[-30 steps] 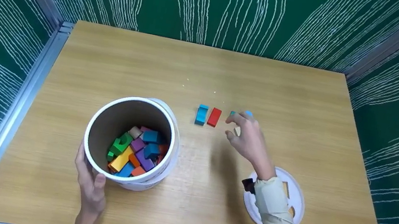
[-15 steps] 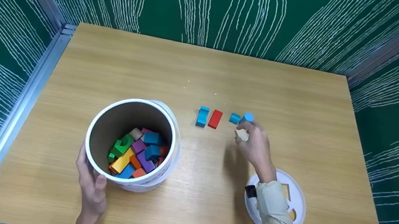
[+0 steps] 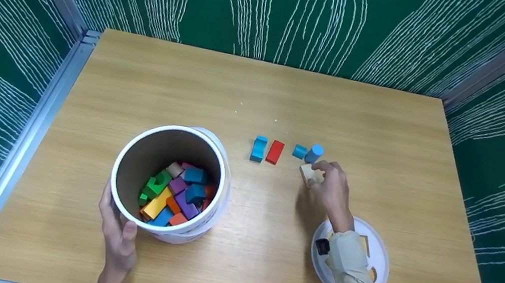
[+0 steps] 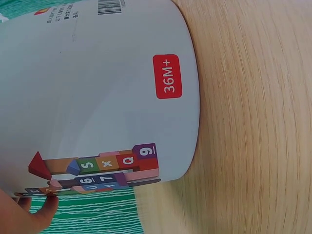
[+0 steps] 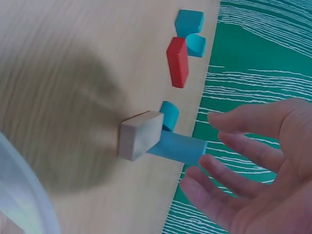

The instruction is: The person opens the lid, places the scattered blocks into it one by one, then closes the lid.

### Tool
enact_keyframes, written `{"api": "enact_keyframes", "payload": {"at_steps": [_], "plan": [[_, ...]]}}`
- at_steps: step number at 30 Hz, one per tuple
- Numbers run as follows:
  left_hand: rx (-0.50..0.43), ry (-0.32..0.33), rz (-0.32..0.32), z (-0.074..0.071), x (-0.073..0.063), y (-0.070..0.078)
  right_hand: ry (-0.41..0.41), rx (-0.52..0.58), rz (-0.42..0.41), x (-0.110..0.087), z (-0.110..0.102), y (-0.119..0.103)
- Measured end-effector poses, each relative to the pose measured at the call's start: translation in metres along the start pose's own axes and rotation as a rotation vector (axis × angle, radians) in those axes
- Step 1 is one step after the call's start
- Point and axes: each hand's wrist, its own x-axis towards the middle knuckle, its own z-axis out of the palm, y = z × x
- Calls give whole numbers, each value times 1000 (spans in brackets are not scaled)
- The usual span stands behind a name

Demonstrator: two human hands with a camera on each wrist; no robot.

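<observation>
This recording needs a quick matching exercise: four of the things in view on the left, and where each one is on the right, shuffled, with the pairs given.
Things
1. Yellow block
2. Red block
3. Pale block
4. White disc

Places, as the head view shows
A. Beside the upright blue cylinder, on the side nearer the person
B. Partly hidden by the right sleeve
C. Inside the bucket, which the left hand touches
D. On the table, between blue pieces

Pairs: 1-C, 2-D, 3-A, 4-B
</observation>
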Motion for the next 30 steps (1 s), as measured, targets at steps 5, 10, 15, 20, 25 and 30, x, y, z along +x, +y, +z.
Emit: {"api": "enact_keyframes", "payload": {"at_steps": [5, 10, 15, 20, 25, 30], "plan": [[10, -2, 14, -1, 1, 0, 4, 4, -2, 6, 6, 6], [25, -10, 5, -1, 1, 1, -5, 9, 16, 11, 13, 14], [38, -8, 6, 0, 1, 2, -35, 6, 50, 15, 21, 21], [44, -6, 2, 0, 1, 2, -61, 11, 86, 17, 26, 24], [34, -4, -4, 0, 2, 2, -37, -6, 86, 19, 31, 26], [37, -3, -12, 0, 2, 1, 2, -4, 51, 20, 35, 31]]}}
